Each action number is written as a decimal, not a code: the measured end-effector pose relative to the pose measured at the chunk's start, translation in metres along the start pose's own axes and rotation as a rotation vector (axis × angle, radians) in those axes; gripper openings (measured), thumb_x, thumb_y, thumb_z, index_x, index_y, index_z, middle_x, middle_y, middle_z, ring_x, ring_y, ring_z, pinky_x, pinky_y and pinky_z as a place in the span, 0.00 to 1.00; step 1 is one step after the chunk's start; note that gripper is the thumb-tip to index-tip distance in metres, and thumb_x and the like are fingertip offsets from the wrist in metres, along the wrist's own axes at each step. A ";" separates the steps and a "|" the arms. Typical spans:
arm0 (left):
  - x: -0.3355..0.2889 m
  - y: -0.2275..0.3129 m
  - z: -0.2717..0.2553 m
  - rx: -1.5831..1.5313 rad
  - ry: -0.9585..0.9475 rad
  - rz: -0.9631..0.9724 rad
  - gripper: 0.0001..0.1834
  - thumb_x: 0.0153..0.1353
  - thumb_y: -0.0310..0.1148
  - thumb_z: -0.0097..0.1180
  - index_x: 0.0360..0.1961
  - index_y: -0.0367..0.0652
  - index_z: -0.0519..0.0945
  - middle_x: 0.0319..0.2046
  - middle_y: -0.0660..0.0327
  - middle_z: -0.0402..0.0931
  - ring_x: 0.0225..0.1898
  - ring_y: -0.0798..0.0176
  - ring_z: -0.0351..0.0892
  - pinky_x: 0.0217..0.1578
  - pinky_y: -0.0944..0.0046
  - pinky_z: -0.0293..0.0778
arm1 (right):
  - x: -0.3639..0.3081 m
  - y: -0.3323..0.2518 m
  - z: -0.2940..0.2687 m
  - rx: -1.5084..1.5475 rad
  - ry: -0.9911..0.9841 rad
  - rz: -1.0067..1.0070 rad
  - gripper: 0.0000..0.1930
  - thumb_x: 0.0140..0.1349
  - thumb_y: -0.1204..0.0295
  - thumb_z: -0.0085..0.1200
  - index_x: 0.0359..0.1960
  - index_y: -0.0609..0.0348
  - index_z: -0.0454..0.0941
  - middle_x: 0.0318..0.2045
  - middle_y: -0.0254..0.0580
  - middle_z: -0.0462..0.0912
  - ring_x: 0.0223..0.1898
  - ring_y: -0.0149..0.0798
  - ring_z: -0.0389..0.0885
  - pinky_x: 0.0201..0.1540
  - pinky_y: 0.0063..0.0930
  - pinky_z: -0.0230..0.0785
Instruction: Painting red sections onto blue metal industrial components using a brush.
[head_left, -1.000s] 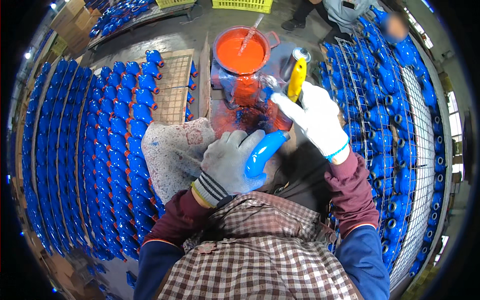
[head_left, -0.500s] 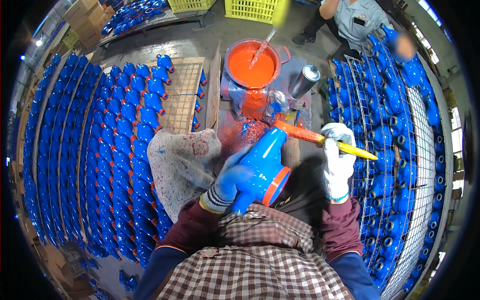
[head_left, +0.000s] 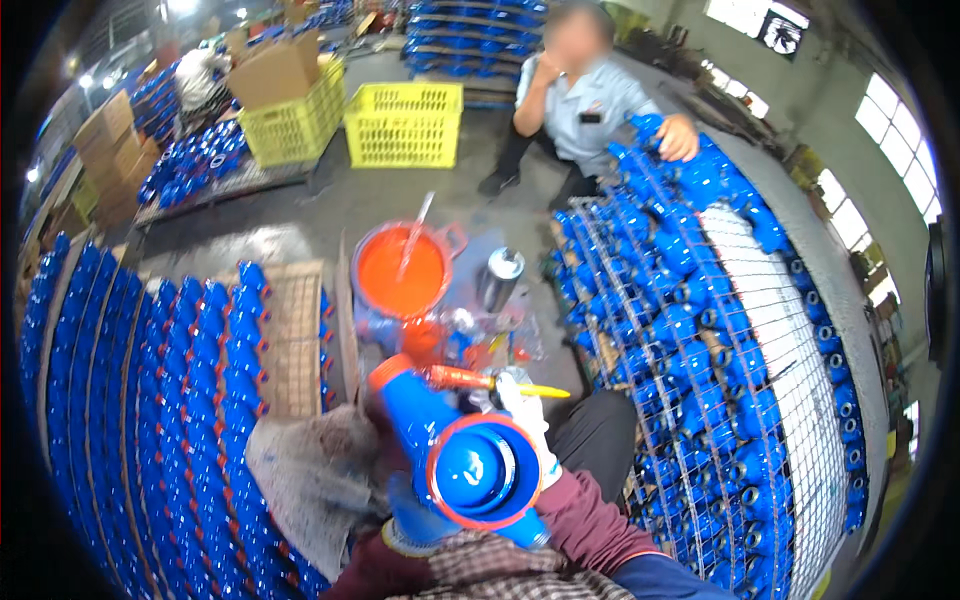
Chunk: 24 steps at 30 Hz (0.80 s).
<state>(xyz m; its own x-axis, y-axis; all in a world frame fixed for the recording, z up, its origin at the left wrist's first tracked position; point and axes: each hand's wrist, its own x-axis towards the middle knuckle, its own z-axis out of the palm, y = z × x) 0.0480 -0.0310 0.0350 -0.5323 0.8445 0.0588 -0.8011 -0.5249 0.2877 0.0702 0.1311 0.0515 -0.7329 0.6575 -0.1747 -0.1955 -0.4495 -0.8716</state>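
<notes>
The blue casting was in front of the person's chest, above the lap, its wide round mouth turned up toward the head camera. An orange band ran around that mouth, and the narrower neck, tipped in orange, pointed up and to the left. A short blue stub stuck out at its lower right. The left hand, gloved, supported the casting from its lower left; most of its fingers were hidden behind the piece, so how far they curled could not be told. The right hand, in a white glove, was closed around a brush, whose orange-coated end lay just beside the neck and whose yellow end stuck out to the right.

Beyond the hands stood a pot of orange paint, with a clear stick leaning in it, and a metal can to its right. A stained cloth lay at the left. Rows of blue castings filled the left side, and more blue castings stood among wire mesh at the right. Farther off, a co-worker sat with one hand on the right-hand stack, and a yellow crate stood on the floor.
</notes>
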 end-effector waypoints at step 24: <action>0.026 0.045 0.076 2.357 -0.225 0.316 0.34 0.32 0.37 0.70 0.48 0.50 0.74 0.42 0.60 0.72 0.42 0.52 0.74 0.38 0.53 0.73 | 0.016 -0.117 0.016 -1.563 -0.437 -1.162 0.10 0.59 0.63 0.61 0.40 0.51 0.82 0.21 0.37 0.74 0.20 0.39 0.73 0.19 0.33 0.63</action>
<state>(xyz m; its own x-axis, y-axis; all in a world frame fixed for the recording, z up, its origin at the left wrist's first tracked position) 0.0191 -0.0245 0.1219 -0.3722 0.8736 0.3136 0.8848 0.2320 0.4041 0.0705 0.1847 0.1583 -0.8256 -0.0821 0.5583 -0.1510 0.9854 -0.0784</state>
